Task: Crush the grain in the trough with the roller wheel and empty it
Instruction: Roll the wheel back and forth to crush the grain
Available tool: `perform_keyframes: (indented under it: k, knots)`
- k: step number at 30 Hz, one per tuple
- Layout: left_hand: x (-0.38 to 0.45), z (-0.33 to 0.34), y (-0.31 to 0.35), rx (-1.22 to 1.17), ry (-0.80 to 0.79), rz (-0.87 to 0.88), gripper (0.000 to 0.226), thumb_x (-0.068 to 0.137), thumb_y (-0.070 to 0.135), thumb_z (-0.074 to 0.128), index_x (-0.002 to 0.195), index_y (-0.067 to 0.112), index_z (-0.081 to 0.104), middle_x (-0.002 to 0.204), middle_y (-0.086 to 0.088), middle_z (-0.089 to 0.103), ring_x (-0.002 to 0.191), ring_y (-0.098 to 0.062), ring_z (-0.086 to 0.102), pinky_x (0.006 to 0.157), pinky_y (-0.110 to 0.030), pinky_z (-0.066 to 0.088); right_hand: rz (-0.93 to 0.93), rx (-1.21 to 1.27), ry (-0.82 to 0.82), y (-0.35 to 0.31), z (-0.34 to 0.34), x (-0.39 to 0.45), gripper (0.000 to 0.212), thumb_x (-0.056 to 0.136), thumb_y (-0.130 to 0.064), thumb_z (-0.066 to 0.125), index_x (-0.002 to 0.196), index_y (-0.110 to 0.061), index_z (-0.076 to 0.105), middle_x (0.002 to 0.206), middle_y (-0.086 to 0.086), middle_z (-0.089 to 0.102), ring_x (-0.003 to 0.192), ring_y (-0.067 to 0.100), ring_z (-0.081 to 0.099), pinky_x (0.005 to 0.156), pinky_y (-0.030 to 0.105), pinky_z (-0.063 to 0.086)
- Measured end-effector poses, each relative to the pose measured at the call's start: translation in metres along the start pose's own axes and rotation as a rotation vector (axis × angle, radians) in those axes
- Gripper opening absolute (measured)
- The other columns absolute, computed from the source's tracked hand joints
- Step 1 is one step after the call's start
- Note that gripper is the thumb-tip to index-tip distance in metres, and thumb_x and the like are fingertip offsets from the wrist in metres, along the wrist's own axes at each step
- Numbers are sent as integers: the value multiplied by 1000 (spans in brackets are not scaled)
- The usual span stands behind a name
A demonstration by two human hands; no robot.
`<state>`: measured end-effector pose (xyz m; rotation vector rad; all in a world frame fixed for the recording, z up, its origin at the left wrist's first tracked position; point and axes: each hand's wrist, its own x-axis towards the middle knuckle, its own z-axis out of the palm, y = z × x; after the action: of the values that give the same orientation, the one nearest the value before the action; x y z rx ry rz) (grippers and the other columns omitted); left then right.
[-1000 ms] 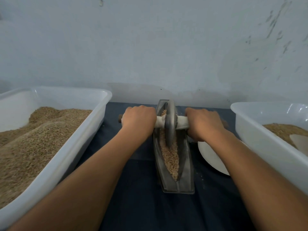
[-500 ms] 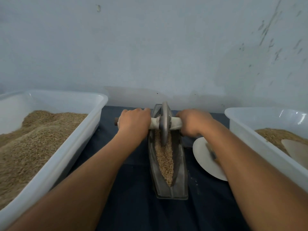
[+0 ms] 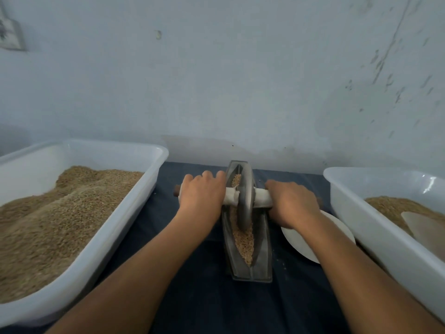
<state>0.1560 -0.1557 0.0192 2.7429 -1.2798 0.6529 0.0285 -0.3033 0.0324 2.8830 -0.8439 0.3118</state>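
In the head view, the axle of the roller wheel (image 3: 245,201) is gripped on both sides: the left hand (image 3: 201,196) is curled around the wrapped handle on its side, and the right hand (image 3: 292,204) is curled around the handle on the other side. Between the two hands the wheel is stood upright in the metal trough (image 3: 248,237), in its farther half. Grain (image 3: 243,237) is seen in the trough, mostly nearer to the person than the wheel. Just under the right wrist a white plate (image 3: 310,242) is laid on the dark bench (image 3: 204,297). Beyond the left hand, a white tub (image 3: 125,213) heaped with grain is placed, and beyond the right hand a second tub (image 3: 361,213) is placed.
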Motion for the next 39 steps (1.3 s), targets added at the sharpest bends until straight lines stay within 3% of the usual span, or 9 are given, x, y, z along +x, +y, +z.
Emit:
perform_keyframes:
  k: [6,10,13,18,22,28,31,33,39]
  knots:
    - [-7,-4,-5,-78,-78,-14,42,81,19,68,111,21,40,110,-5,55,99,-26,58,80,-39,35,-65,-71,59,-5,-10,-11,22,86,-27,64,102,-24,49,89,-3,59,70,20,44,57,32,27]
    - [-9,-5,-7,-97,-135,-20,40,82,17,68,115,19,44,112,-6,56,100,-26,58,78,-38,31,-87,-69,-56,-5,-18,-10,22,87,-30,65,103,-27,50,100,-1,63,75,20,47,52,29,27]
    - [-10,-7,-7,-119,-175,-12,36,84,17,66,115,18,47,110,-5,58,98,-25,58,78,-38,31,-124,-74,-158,-1,-25,-11,23,84,-33,68,101,-28,53,103,-1,65,84,21,57,64,31,37]
    - [-13,-17,-3,-107,-214,15,26,82,20,67,100,22,47,89,0,51,81,-20,46,77,-39,29,-142,-117,-323,1,-40,-20,34,79,-38,74,108,-29,59,101,-5,64,89,18,60,65,29,39]
    - [-16,-22,0,-81,-215,35,24,82,22,68,94,23,46,79,2,43,78,-20,43,75,-39,30,-132,-107,-381,0,-44,-24,33,75,-39,77,102,-33,58,92,-10,61,83,14,59,56,25,36]
    - [-11,-19,-1,-66,-242,15,25,84,17,65,106,17,54,83,0,47,79,-22,47,75,-39,33,-97,-130,-234,-5,-22,-9,26,81,-28,68,103,-28,56,100,-1,66,85,21,61,64,30,39]
    - [-6,-15,2,-57,-183,-10,26,88,13,59,112,14,51,98,-5,56,88,-26,56,77,-38,33,-84,-90,-145,-3,-9,-2,27,81,-24,67,99,-28,47,93,-1,61,80,24,55,64,32,38]
    - [-2,-13,3,-30,-136,5,25,89,11,56,113,12,50,106,-8,56,91,-28,58,77,-37,33,-60,-56,-134,-1,-4,2,29,82,-24,67,99,-28,44,84,-3,54,75,22,51,61,33,37]
    - [15,-9,-3,-51,-137,60,28,89,10,58,116,11,49,107,-10,56,93,-29,59,80,-39,38,-50,-60,-136,1,1,19,33,81,-25,69,104,-20,45,88,2,56,78,25,53,61,35,39]
